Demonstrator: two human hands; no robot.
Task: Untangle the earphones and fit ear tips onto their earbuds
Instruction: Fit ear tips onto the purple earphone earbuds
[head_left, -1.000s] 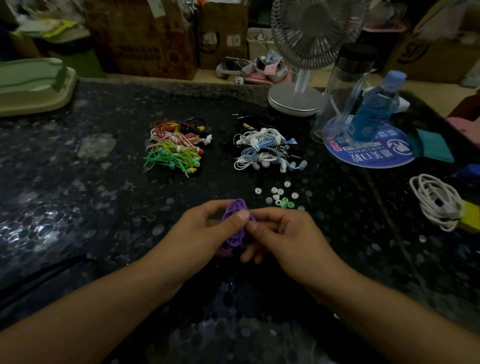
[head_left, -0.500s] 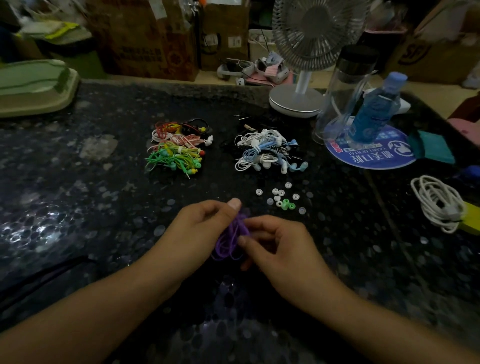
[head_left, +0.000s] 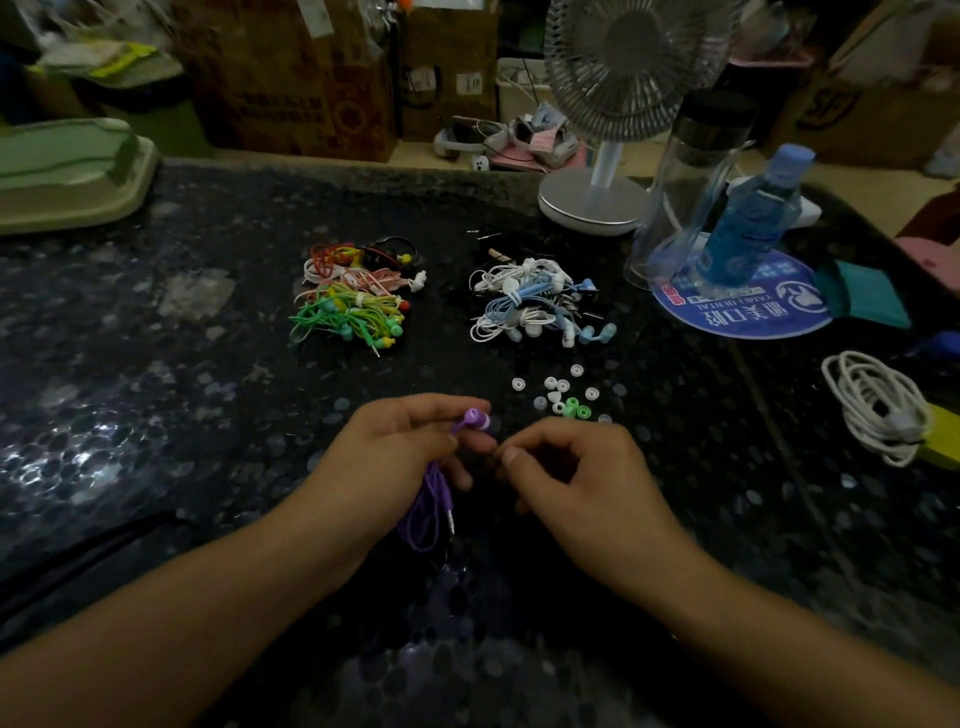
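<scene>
The left hand (head_left: 400, 452) grips the purple earphones (head_left: 431, 499), one earbud (head_left: 475, 419) up; the right hand (head_left: 571, 467) has curled fingers, whether pinching something I cannot tell

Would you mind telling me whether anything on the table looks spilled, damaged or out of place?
Nothing looks spilled or damaged. The loose ear tips lie scattered on the dark table in front of the white and blue earphones, as expected for this job. The left hand holds the purple earphones.
</scene>
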